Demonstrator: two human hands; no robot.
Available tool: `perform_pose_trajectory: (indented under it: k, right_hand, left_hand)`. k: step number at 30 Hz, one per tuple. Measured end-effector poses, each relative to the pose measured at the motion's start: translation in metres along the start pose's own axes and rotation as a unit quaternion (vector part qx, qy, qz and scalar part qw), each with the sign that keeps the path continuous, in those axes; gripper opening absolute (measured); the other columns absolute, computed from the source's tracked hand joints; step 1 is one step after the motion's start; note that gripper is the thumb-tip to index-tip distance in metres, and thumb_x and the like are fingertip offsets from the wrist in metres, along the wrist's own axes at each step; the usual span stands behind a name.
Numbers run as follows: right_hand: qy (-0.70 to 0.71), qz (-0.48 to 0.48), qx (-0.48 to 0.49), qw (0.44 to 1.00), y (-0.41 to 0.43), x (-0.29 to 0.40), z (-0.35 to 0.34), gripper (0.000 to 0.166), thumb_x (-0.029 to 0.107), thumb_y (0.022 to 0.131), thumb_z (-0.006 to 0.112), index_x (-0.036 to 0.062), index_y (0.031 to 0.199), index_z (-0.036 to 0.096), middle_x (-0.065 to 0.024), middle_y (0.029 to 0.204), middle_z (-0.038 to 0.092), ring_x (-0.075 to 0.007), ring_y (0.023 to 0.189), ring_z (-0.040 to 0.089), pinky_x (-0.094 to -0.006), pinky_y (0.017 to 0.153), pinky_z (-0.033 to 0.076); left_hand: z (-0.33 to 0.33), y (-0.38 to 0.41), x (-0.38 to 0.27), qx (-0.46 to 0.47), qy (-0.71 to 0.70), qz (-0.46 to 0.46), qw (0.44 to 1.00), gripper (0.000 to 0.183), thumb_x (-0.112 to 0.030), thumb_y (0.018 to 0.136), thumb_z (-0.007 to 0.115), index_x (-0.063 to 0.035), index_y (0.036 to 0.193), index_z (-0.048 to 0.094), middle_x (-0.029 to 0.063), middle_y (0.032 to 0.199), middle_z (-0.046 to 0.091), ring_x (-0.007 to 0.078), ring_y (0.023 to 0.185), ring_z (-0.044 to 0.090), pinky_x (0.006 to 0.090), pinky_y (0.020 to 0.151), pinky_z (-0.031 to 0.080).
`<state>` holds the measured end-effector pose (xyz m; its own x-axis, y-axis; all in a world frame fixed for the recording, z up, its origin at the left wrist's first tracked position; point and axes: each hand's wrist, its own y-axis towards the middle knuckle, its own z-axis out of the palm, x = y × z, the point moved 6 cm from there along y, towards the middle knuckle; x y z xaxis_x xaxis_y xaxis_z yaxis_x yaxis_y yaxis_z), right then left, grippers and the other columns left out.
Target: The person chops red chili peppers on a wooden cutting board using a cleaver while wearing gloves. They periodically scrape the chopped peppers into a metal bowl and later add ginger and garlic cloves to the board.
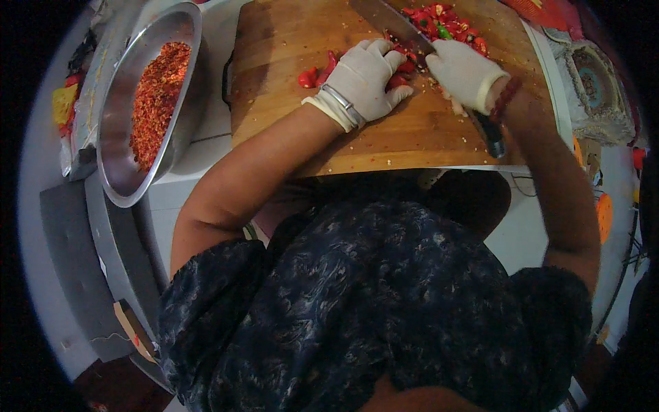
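Before me lies a wooden cutting board (288,31), dotted with pale seeds. My left hand (363,77), in a white knit glove with a metal bracelet at the wrist, holds red chili peppers (309,78) down on the board; their ends stick out on both sides of it. Gloved too, my right hand (463,69) grips a broad-bladed kitchen knife (388,20), its dark handle emerging below the wrist. The blade slants up and left, just beyond my left fingertips. Cut red chili pieces (437,15), with one green piece (444,32) among them, are heaped behind the blade.
On the left, a large metal basin (113,129) holds finely chopped red chili (159,103). A red mesh bag (545,13) lies past the board's far right corner. Beside the right edge sits a plastic-wrapped item (592,87), its contents unclear.
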<state>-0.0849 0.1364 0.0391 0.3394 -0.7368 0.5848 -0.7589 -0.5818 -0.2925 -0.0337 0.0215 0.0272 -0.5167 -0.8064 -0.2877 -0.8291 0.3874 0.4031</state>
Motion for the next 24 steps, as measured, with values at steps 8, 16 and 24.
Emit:
perform_pose_trajectory:
  k: [8,16,24]
  right_hand:
    - [0.126,0.056,-0.072,0.988,-0.023,-0.003,-0.004,0.027,0.023,0.085,0.035,-0.0014,0.084,0.045,-0.011,0.058,0.049,-0.0206,0.04,0.051,-0.0329,0.043,0.043]
    - [0.135,0.039,-0.083,0.987,-0.058,0.006,-0.017,0.028,0.024,0.087,0.035,-0.0017,0.083,0.046,-0.0095,0.057,0.048,-0.0194,0.041,0.05,-0.0317,0.042,0.044]
    - [0.104,0.052,-0.036,0.993,-0.057,0.0,-0.008,0.025,0.022,0.086,0.036,-0.001,0.083,0.045,-0.01,0.057,0.048,-0.0182,0.04,0.049,-0.0302,0.038,0.043]
  left_hand:
    - [0.0,0.001,-0.002,-0.043,-0.019,0.005,0.999,0.039,-0.024,0.071,0.064,-0.0069,0.104,0.053,0.0149,0.104,0.05,0.0333,0.095,0.048,0.038,0.082,0.041]
    - [-0.002,0.001,-0.002,-0.053,-0.028,0.015,0.998,0.034,-0.021,0.069,0.065,-0.007,0.098,0.056,0.015,0.1,0.051,0.0336,0.095,0.048,0.0378,0.081,0.042]
    - [-0.001,0.001,-0.002,-0.051,-0.016,0.013,0.998,0.032,-0.023,0.071,0.064,-0.0079,0.098,0.057,0.0139,0.1,0.052,0.033,0.093,0.049,0.0381,0.08,0.043]
